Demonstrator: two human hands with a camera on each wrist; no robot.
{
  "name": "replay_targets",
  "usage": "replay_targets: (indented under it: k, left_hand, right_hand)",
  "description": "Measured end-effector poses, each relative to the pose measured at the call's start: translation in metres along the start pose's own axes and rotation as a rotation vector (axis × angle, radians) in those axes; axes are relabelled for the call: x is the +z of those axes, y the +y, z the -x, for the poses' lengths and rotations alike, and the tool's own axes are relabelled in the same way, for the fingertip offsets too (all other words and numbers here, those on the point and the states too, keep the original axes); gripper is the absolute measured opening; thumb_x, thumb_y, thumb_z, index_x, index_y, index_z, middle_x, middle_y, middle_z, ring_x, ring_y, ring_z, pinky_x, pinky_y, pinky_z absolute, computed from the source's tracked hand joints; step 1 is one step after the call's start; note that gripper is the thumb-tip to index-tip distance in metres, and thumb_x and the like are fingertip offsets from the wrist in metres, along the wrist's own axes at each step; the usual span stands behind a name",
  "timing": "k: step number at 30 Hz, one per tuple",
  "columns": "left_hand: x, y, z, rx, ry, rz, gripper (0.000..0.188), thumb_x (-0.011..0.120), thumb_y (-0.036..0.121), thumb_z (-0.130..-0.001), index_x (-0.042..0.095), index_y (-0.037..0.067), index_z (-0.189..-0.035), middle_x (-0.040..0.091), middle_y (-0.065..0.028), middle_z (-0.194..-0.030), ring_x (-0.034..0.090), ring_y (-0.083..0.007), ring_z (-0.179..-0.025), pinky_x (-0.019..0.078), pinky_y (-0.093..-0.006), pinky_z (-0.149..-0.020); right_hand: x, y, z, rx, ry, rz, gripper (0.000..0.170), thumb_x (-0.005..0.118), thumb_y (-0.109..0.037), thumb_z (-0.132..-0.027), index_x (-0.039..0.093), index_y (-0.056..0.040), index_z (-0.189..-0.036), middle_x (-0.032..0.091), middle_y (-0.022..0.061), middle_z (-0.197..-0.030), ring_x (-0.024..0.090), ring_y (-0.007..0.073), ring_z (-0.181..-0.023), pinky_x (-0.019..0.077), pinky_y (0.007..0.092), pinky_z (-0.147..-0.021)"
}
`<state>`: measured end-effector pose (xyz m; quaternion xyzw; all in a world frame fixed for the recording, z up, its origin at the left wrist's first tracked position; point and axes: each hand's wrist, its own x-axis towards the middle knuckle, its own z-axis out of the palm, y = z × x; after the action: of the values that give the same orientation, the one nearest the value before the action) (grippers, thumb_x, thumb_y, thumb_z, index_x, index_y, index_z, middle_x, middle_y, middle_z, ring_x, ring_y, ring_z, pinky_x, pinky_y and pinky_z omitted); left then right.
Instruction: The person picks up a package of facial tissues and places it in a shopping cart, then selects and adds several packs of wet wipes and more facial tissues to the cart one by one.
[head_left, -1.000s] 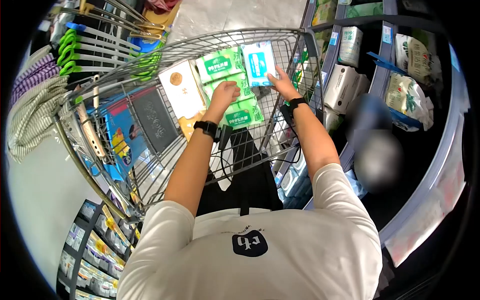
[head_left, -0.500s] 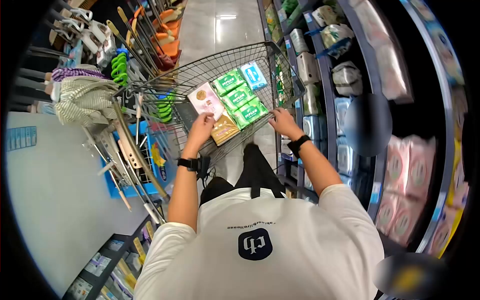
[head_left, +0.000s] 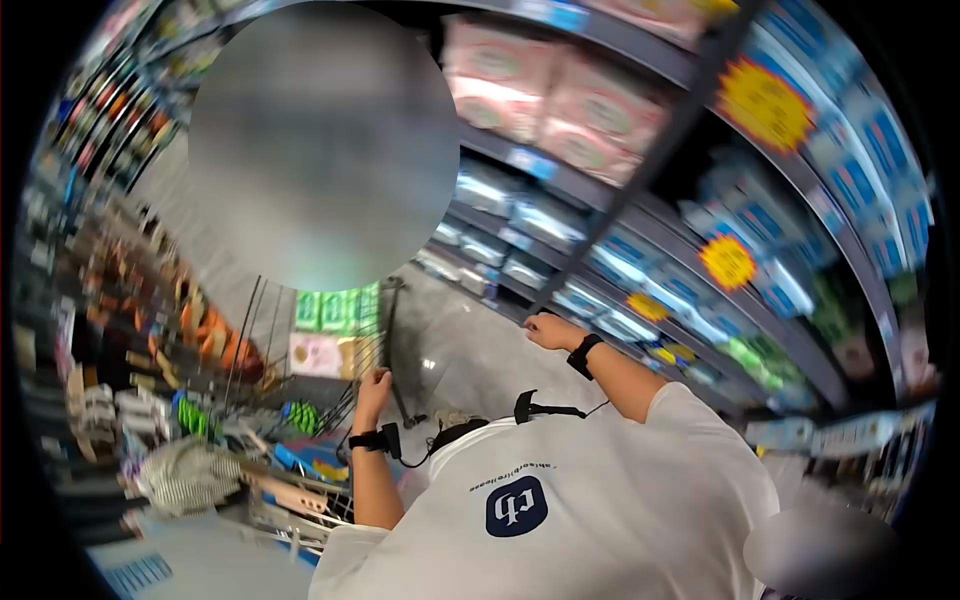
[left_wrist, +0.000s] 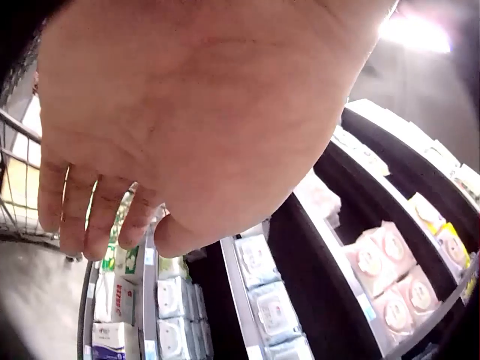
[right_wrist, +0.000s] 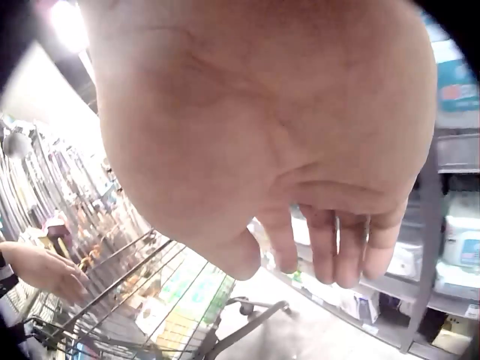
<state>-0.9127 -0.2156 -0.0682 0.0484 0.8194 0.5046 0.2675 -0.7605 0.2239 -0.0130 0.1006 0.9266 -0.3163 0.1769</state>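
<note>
My left hand (head_left: 371,395) is beside the wire shopping cart (right_wrist: 112,300), overlapping its near side in the head view. In the left wrist view its palm faces the camera, fingers extended with nothing held. Out to the right, over the aisle floor, hangs my right hand (head_left: 557,333), empty and apart from the cart. Its fingers look loosely bent in the right wrist view. Inside the cart lie green packs (head_left: 338,310), a pale pink pack (head_left: 314,355) and a brown pack (head_left: 347,357). A blurred disc covers the area just above them.
Shelves on the right hold pink packs (head_left: 500,85), blue packs (head_left: 625,262) and yellow starburst signs (head_left: 765,105). Mops and orange-headed tools (head_left: 212,335) line the left. A striped cloth (head_left: 190,475) hangs near the cart. Grey tiled floor (head_left: 455,345) lies between cart and shelves.
The head view has swung right, so the cart now appears lower left. Both hands, over the cart's packs a second ago, have drawn back; the right is now out by the shelves.
</note>
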Motion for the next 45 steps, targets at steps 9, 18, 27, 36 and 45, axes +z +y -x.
replay_targets:
  k: [9, 18, 27, 36, 45]
  left_hand:
    - [0.188, 0.182, -0.022, 0.398, -0.077, -0.15, 0.027, 0.057, 0.019, -0.093, 0.061, -0.002, -0.109, 0.066, -0.0108, -0.086, 0.063, -0.0166, -0.078, 0.049, -0.0304, -0.069]
    - [0.387, 0.368, 0.096, 0.805, -0.36, -0.03, 0.034, 0.061, 0.011, -0.092, 0.053, 0.0, -0.122, 0.06, -0.0102, -0.111, 0.059, -0.0171, -0.1, 0.0492, -0.0301, -0.083]
    - [0.401, 0.499, 0.098, 1.103, -0.257, 0.15, 0.059, 0.068, 0.013, -0.088, 0.037, -0.005, -0.135, 0.047, -0.0186, -0.13, 0.052, -0.0257, -0.117, 0.0455, -0.0369, -0.096]
    - [0.419, 0.588, 0.035, 1.154, -0.426, -0.084, 0.09, 0.084, 0.039, -0.068, 0.038, -0.006, -0.132, 0.059, -0.0212, -0.121, 0.058, -0.0275, -0.112, 0.0452, -0.0333, -0.095]
    - [0.404, 0.565, 0.064, 1.374, -0.504, 0.086, 0.084, 0.089, 0.019, -0.062, 0.043, 0.001, -0.13, 0.047, -0.0128, -0.128, 0.054, -0.0252, -0.114, 0.0457, -0.0354, -0.095]
  right_hand:
    - [-0.052, 0.121, 0.259, 0.053, 0.568, -0.333, 0.028, 0.059, -0.02, -0.091, 0.062, -0.0004, -0.111, 0.067, 0.0177, -0.094, 0.065, 0.0294, -0.084, 0.051, 0.0372, -0.075]
    - [-0.146, 0.138, 0.384, 0.031, 0.982, -0.462, 0.022, 0.059, -0.012, -0.092, 0.063, -0.0012, -0.11, 0.065, 0.0104, -0.095, 0.062, 0.0186, -0.079, 0.0491, 0.0303, -0.07]
    - [-0.232, 0.096, 0.376, -0.199, 1.333, -0.398, 0.029, 0.061, -0.004, -0.089, 0.059, -0.0001, -0.118, 0.059, 0.0078, -0.102, 0.061, 0.0155, -0.091, 0.0507, 0.0273, -0.076]
    - [-0.34, 0.068, 0.309, -0.063, 1.499, 0.004, 0.07, 0.077, -0.025, -0.076, 0.043, 0.0004, -0.132, 0.056, 0.0269, -0.121, 0.057, 0.0415, -0.11, 0.0475, 0.041, -0.09]
    - [-0.312, 0.052, 0.317, -0.229, 1.487, -0.306, 0.081, 0.082, -0.007, -0.067, 0.035, -0.0034, -0.133, 0.055, 0.0176, -0.121, 0.056, 0.0294, -0.113, 0.0443, 0.0382, -0.095]
